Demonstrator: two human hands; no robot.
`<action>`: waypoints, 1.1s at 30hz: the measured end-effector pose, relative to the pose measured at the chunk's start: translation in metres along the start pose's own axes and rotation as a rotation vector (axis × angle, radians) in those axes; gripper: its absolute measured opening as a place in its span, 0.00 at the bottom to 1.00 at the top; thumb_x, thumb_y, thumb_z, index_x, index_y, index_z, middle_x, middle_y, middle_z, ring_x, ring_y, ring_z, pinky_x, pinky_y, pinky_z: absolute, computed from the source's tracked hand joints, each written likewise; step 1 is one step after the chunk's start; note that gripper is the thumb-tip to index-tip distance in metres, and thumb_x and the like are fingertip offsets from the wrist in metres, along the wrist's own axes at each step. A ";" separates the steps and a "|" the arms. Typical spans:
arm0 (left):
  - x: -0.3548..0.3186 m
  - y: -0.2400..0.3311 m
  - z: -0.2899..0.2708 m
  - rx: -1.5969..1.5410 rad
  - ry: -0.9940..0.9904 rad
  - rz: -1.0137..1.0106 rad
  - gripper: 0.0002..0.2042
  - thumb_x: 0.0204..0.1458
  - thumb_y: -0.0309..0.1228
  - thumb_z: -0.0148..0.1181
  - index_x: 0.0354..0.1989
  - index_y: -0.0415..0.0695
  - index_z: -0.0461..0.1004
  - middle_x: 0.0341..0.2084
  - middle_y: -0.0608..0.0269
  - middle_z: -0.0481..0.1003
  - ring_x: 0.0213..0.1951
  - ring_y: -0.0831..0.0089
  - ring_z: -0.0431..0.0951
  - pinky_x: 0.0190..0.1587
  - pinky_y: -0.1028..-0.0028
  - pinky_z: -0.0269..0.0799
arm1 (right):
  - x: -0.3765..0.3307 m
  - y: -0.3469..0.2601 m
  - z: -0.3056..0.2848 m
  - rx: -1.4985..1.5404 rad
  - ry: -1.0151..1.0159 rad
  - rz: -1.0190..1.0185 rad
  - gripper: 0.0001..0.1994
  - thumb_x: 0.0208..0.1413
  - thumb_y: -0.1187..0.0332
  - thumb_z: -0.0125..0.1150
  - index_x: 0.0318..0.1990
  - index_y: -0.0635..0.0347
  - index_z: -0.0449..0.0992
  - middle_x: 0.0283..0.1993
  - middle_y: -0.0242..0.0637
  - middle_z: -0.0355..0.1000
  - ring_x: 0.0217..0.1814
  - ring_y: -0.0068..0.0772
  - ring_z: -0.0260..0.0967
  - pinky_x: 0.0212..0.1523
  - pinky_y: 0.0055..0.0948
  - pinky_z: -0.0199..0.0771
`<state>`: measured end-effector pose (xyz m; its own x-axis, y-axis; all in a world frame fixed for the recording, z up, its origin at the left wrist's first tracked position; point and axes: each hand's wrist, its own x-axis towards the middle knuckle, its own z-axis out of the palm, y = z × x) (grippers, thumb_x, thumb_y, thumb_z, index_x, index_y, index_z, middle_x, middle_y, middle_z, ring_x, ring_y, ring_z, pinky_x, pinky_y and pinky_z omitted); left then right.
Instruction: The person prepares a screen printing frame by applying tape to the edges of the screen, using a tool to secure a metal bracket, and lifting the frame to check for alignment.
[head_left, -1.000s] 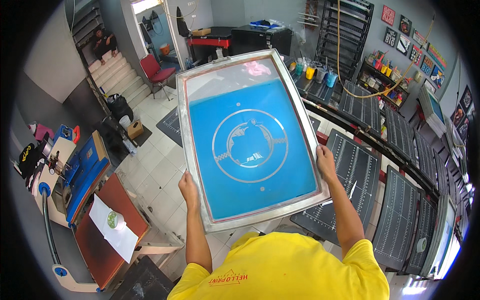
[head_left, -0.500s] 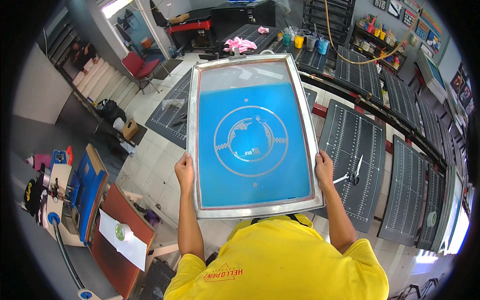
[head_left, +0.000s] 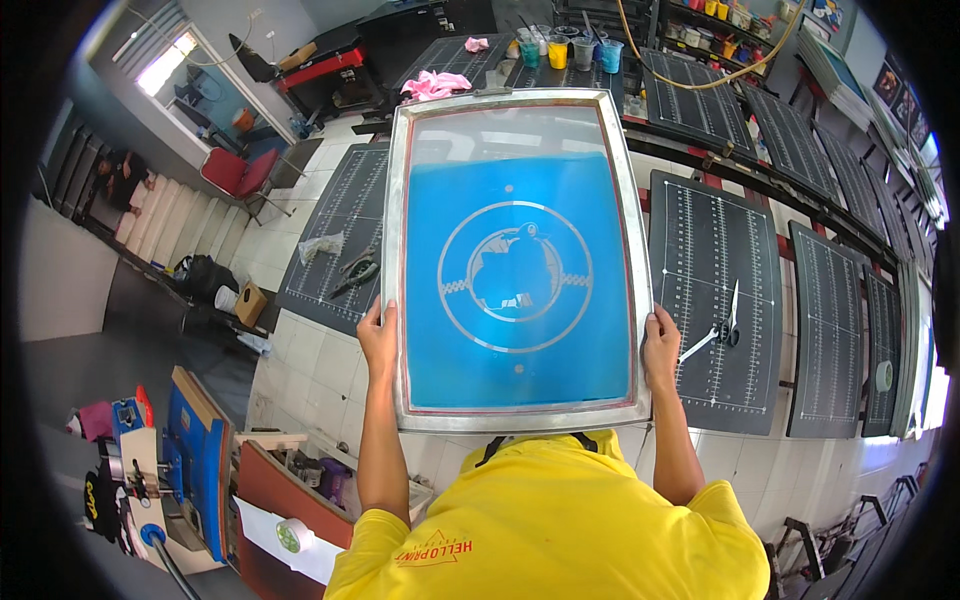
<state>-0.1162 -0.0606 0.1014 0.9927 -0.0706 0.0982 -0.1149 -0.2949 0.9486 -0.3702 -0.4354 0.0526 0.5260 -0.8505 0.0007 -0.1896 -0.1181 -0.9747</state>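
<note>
Head view: white tiled floor [head_left: 300,370] below, dark gridded printing boards [head_left: 715,300] lining the workshop, scissors [head_left: 725,325] lying on one. Left hand [head_left: 378,340] and right hand [head_left: 660,350] each clamp a side rail of the blue-meshed screen frame [head_left: 515,260], held flat at chest height; fingers beneath are hidden, and the frame covers the board behind it.

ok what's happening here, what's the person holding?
A person in a yellow shirt holds a metal-framed printing screen with blue mesh and a round design. The left hand grips its left edge, the right hand its right edge. Dark gridded print boards lie beneath; scissors rest on the board right of the screen.
</note>
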 end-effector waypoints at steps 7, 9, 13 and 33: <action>0.020 0.011 0.012 0.019 -0.044 0.042 0.21 0.58 0.31 0.56 0.56 0.29 0.70 0.44 0.53 0.78 0.43 0.74 0.75 0.47 0.75 0.69 | -0.006 -0.005 0.005 -0.006 0.060 0.064 0.18 0.61 0.68 0.49 0.55 0.71 0.72 0.42 0.45 0.77 0.42 0.29 0.71 0.47 0.28 0.69; 0.023 0.009 0.012 0.036 -0.038 0.058 0.20 0.58 0.30 0.56 0.55 0.30 0.71 0.42 0.55 0.79 0.41 0.74 0.76 0.45 0.75 0.70 | -0.010 -0.012 0.006 -0.043 0.075 0.066 0.18 0.61 0.68 0.50 0.54 0.71 0.72 0.42 0.45 0.77 0.41 0.28 0.70 0.46 0.28 0.69; 0.021 0.026 0.027 -0.007 -0.108 0.016 0.19 0.57 0.30 0.57 0.54 0.31 0.72 0.42 0.56 0.79 0.40 0.75 0.75 0.45 0.75 0.70 | -0.013 -0.001 -0.003 -0.086 0.188 -0.008 0.18 0.61 0.67 0.51 0.53 0.71 0.73 0.39 0.42 0.76 0.37 0.25 0.68 0.42 0.26 0.68; 0.030 0.202 0.162 -0.338 -0.649 0.503 0.24 0.57 0.27 0.58 0.60 0.27 0.64 0.53 0.46 0.73 0.51 0.68 0.73 0.55 0.72 0.65 | -0.126 -0.104 -0.149 -0.130 1.030 -0.293 0.19 0.61 0.70 0.54 0.56 0.74 0.71 0.47 0.43 0.76 0.47 0.28 0.72 0.48 0.25 0.70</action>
<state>-0.1159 -0.2771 0.2474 0.5987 -0.6727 0.4349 -0.4128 0.2062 0.8872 -0.5397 -0.3924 0.1875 -0.3742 -0.7954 0.4768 -0.2882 -0.3889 -0.8750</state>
